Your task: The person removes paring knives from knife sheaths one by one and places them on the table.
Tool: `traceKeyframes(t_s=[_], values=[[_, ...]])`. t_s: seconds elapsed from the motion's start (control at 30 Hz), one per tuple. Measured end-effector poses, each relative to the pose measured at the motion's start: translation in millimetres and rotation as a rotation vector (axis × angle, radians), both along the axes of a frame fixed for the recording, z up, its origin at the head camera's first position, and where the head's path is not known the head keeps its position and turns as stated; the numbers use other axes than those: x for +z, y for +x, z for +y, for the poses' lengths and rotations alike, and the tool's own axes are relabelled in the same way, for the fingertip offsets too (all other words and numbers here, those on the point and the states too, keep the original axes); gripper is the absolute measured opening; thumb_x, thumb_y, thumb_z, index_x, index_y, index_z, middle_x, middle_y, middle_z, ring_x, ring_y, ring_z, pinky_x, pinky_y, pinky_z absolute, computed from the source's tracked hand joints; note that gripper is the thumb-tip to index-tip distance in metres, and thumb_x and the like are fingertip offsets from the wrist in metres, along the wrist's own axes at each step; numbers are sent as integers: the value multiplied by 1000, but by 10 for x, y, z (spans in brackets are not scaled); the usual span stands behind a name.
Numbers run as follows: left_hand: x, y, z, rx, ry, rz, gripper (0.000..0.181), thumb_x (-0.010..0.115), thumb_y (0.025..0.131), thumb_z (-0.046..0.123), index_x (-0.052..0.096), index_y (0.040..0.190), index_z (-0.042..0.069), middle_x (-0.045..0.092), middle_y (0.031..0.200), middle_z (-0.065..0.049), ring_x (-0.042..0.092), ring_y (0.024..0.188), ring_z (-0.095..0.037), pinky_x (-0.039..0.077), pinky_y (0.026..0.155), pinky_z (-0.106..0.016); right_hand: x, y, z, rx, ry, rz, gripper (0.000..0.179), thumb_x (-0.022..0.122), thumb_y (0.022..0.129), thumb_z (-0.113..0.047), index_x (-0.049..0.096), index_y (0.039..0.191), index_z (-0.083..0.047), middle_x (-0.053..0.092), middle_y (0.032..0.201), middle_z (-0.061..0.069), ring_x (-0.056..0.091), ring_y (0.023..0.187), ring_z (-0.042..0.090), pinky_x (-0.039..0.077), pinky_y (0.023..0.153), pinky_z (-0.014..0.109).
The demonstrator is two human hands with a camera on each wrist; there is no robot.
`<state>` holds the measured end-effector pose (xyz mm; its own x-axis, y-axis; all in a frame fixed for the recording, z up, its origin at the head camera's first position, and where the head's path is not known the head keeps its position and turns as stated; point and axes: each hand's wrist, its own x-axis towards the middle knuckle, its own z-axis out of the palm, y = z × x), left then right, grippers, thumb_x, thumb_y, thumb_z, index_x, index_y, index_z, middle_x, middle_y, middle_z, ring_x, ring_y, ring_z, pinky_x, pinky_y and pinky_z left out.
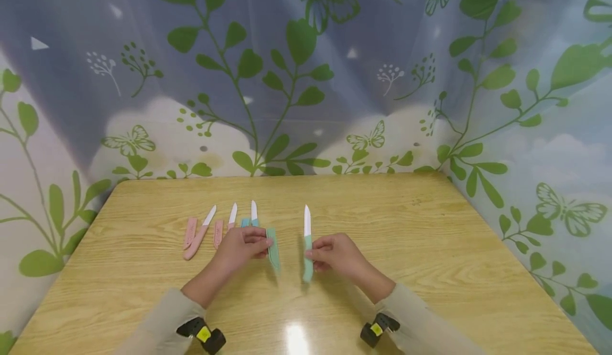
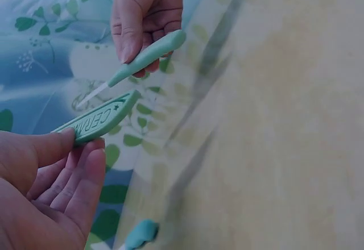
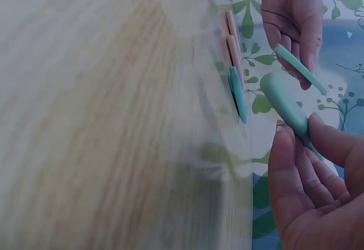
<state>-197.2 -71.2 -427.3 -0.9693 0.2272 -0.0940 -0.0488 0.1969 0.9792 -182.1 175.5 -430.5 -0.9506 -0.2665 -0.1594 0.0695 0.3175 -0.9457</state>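
Note:
In my right hand [image 1: 337,254] a mint-green-handled knife [image 1: 307,246] is pinched between thumb and fingers, its bare white blade pointing away from me. My left hand [image 1: 241,250] pinches a matching green knife sheath [image 1: 273,253], apart from the knife in the head view. Raised lettering shows on the face of that sheath [image 2: 105,118] in the left wrist view. Both items are held above the table, and faint shadows fall below them. Beyond the left hand lies a blue knife [image 1: 254,216], partly covered by the fingers, with a blue sheath [image 1: 245,222] beside it.
Left on the wooden table [image 1: 406,222], a pink knife [image 1: 197,241] lies with its blade bare next to a pink sheath [image 1: 189,231]. A second pink knife [image 1: 232,217] and pink sheath [image 1: 218,231] lie closer in. A leaf-patterned curtain [image 1: 306,105] hangs behind the table.

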Motion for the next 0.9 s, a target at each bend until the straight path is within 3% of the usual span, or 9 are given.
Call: traceKeyframes(t_s=[0.23,0.4,0.63,0.9], values=[[-9,-263,19,93,-113,65,31,67,92,9,64,118,-8,70,102,-20,71,80,-24,60,74,-37,-69,-270,-164,-67,-4,39,20,71,89,-9,68,99,9,72,81,12,66,66,17,61,68,37],[-14,-394,63,162,-232,113,34,69,91,12,64,119,-5,72,99,-20,72,74,-24,60,67,-33,-85,-451,-275,-129,2,36,19,70,89,-7,69,98,10,71,81,13,64,63,13,61,66,34],[-11,-534,166,200,-379,186,61,71,89,11,44,142,1,74,87,-11,67,60,-14,55,59,-28,-112,-689,-428,-127,98,28,20,73,88,-12,70,95,6,70,79,8,66,63,15,60,62,30],[-80,-643,185,224,-491,191,73,74,86,9,34,147,5,73,86,-11,67,66,-17,55,61,-32,-99,-806,-601,-126,230,54,17,74,88,-14,72,88,3,68,69,7,61,55,11,58,56,27]])
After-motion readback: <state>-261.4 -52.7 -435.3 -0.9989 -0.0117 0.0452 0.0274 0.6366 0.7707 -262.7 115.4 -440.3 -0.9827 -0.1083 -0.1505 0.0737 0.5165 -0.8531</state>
